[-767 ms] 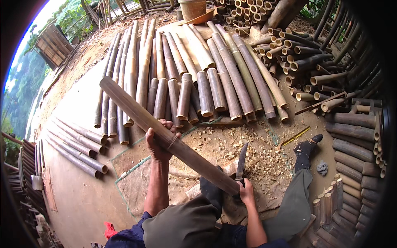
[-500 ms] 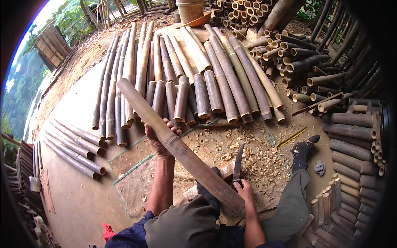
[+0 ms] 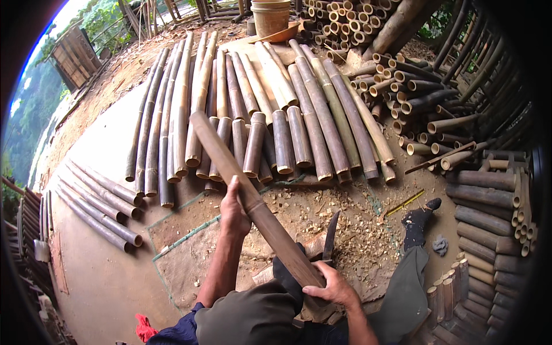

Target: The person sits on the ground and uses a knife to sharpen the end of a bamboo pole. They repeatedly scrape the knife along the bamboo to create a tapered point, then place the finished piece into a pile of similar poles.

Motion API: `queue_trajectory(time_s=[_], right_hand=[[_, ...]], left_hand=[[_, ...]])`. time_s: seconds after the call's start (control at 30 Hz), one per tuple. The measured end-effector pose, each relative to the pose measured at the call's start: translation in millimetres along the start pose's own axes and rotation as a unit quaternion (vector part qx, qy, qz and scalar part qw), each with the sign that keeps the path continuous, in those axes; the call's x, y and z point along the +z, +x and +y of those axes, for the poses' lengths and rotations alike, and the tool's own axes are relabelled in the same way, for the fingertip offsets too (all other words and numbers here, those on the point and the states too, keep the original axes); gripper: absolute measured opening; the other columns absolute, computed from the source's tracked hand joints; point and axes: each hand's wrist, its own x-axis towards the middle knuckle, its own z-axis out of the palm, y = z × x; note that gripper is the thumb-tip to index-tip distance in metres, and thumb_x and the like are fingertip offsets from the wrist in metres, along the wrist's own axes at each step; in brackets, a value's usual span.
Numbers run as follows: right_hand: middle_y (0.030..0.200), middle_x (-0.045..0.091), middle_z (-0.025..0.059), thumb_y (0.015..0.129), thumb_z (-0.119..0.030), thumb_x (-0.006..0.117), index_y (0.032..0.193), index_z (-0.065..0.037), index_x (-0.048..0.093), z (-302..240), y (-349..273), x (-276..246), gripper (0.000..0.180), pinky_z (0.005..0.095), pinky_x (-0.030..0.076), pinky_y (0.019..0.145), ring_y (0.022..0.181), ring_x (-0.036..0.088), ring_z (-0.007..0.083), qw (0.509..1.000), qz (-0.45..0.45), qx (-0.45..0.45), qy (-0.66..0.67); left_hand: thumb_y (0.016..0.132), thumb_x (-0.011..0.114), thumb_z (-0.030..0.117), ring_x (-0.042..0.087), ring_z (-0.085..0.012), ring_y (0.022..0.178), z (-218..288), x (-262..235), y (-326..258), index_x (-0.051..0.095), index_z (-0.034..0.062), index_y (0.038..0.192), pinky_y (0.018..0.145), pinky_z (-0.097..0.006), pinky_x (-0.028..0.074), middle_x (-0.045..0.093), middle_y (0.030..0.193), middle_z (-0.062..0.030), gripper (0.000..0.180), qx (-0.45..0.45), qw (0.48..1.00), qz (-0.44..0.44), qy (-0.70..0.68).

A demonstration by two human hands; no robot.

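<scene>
A long brown bamboo piece (image 3: 257, 208) slants across my lap, its upper end away to the left, its lower end near my right knee. My left hand (image 3: 234, 213) is closed around it near the middle, below a node. At the lower end my right hand (image 3: 338, 286) grips it, thumb on top and the other fingers mostly hidden. Just beyond that hand a dark knife blade (image 3: 330, 237) points away from me. Its handle is hidden, so whether my right hand touches it I cannot tell. A short log (image 3: 313, 246) lies under the bamboo.
Rows of bamboo poles (image 3: 315, 129) lie ahead, with several thinner ones (image 3: 106, 207) at left. Stacked bamboo (image 3: 428, 98) stands at far right, more pieces (image 3: 480, 227) nearer. Wood chips (image 3: 368, 241) cover the mat. A yellow ruler-like strip (image 3: 405, 202) lies by my right foot (image 3: 420, 221).
My right hand has moved from the knife handle onto the bamboo's lower end. The bamboo has shifted right at its top and turned steeper; my left hand has turned with its thumb up.
</scene>
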Motion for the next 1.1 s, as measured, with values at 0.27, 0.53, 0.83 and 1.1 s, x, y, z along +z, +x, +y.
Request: queue_trajectory(time_s=[0.27, 0.53, 0.83, 1.1], right_hand=[[0.111, 0.067, 0.0135, 0.082, -0.031, 0.084, 0.133, 0.006, 0.055, -22, 65, 14, 0.069, 0.0369, 0.051, 0.097, 0.105, 0.065, 0.0219, 0.978, 0.143, -0.092, 0.123], [0.125, 0.063, 0.0348, 0.072, -0.032, 0.082, 0.149, 0.024, 0.029, -137, 315, -115, 0.109, 0.0405, 0.056, 0.096, 0.112, 0.067, 0.0343, 0.982, 0.173, -0.072, -0.019], [0.129, 0.063, 0.0378, 0.078, -0.027, 0.075, 0.145, 0.002, 0.036, -194, 613, -169, 0.083, 0.0512, 0.05, 0.105, 0.122, 0.064, 0.0468, 0.884, 0.312, -0.087, -0.336], [0.131, 0.062, 0.0312, 0.09, -0.026, 0.07, 0.124, 0.002, 0.055, -204, 680, -106, 0.047, 0.0577, 0.051, 0.1, 0.122, 0.065, 0.0431, 0.799, 0.259, -0.112, -0.53]], left_hand=[[0.089, 0.075, 0.019, 0.05, -0.0281, 0.127, 10, -163, 18, 0.059, 0.0034, 0.133, 0.115, -0.044, 0.038, 0.052, 0.132, -0.0135, 0.05, 0.275, 0.773, 0.309, 0.481], [0.094, 0.064, 0.038, 0.035, -0.0378, 0.145, 2, -291, 55, 0.044, 0.009, 0.148, 0.118, -0.057, 0.026, 0.043, 0.15, -0.0175, 0.064, 0.142, 0.486, 0.455, 0.733], [0.092, 0.062, 0.039, 0.035, -0.0378, 0.145, 12, -277, 63, 0.045, 0.0092, 0.148, 0.119, -0.057, 0.023, 0.042, 0.148, -0.0179, 0.065, 0.125, 0.507, 0.441, 0.73], [0.091, 0.062, 0.036, 0.035, -0.0369, 0.145, 15, -279, 61, 0.047, 0.0093, 0.147, 0.12, -0.054, 0.022, 0.042, 0.147, -0.0171, 0.065, 0.114, 0.502, 0.441, 0.735]])
